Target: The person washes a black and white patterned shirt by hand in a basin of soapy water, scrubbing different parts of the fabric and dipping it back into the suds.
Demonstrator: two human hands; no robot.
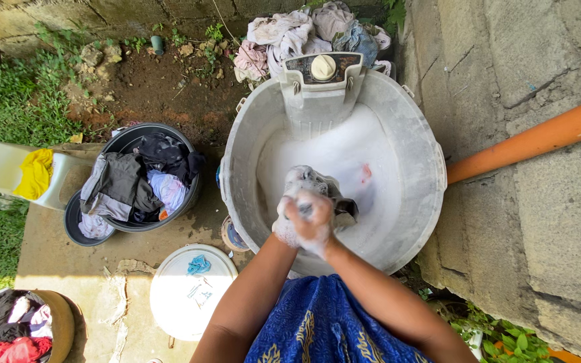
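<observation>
My left hand and right hand, pressed together and soapy, clamp a sudsy garment over the grey washtub. At 9 o'clock I see a white round lid with a blue scrap; farther, a dark laundry basin; at 12, piled clothes.
</observation>
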